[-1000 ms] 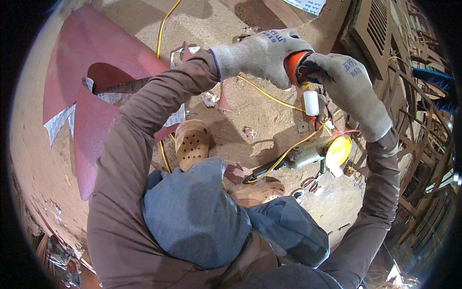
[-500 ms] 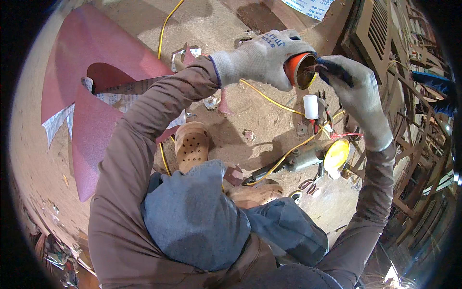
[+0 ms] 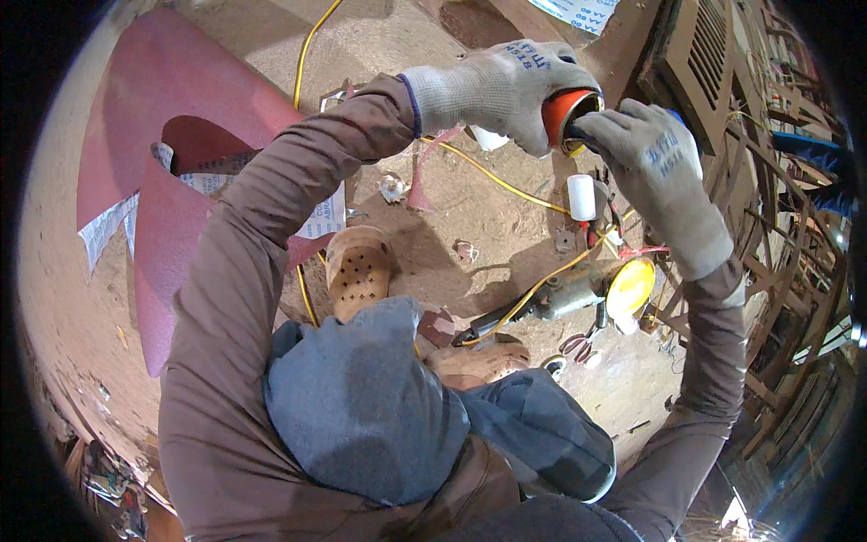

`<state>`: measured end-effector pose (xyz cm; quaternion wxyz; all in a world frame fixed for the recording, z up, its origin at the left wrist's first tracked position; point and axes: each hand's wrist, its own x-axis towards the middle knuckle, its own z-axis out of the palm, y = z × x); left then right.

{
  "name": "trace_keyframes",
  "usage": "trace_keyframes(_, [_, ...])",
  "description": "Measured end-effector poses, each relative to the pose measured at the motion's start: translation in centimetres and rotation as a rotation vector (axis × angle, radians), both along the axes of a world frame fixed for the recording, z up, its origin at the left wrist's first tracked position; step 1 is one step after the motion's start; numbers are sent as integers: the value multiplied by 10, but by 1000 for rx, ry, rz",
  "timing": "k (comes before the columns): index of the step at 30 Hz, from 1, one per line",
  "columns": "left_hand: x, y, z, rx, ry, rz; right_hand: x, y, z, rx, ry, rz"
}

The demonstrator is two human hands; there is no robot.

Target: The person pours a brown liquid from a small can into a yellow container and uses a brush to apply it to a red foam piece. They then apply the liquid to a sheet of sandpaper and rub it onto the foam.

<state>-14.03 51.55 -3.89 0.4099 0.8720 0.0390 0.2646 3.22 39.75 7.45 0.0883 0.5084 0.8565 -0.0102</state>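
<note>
My left hand [image 3: 501,90], in a grey-white knit glove, is wrapped round an orange can [image 3: 562,110], tilted so its round mouth faces right. At that mouth is my gloved right hand [image 3: 657,172], its fingers bent together and the fingertips reaching inside the rim. Whatever those fingers may pinch is hidden. Just below the can, a white cylinder [image 3: 581,197] stands near red and black tool handles. An angle grinder [image 3: 562,298] with a yellow disc [image 3: 631,287] lies on the ground nearer to me, with scissors [image 3: 578,345] beside it.
A large curled sheet of reddish sandpaper [image 3: 181,81] covers the left ground. Yellow cord [image 3: 312,50] winds across the floor. A slatted brown panel [image 3: 709,68] and tangled metal frames [image 3: 777,271] stand at right, by blue bristles [image 3: 813,155]. My tan clogs [image 3: 358,262] rest below.
My right hand has turned, showing its back, and its fingers have gone deeper into the can's mouth. The can and left hand have shifted slightly up and right.
</note>
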Motion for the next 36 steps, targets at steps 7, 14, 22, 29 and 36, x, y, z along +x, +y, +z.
trace_keyframes(7, [10,-18,-22,-90,-45,-10,31,18,-12,-323,293,-236])
trace_keyframes(14, [7,-20,-25,-114,-21,6,51,20,-20,-637,664,-542])
trace_keyframes(22, [-1,-13,-21,-99,27,122,62,2,-44,-641,947,-872])
trace_keyframes(29, [3,-13,-26,-129,73,193,67,-10,-45,-818,1026,-1168])
trace_keyframes(36, [9,-5,-45,-205,31,265,78,1,-23,-822,1447,-1154])
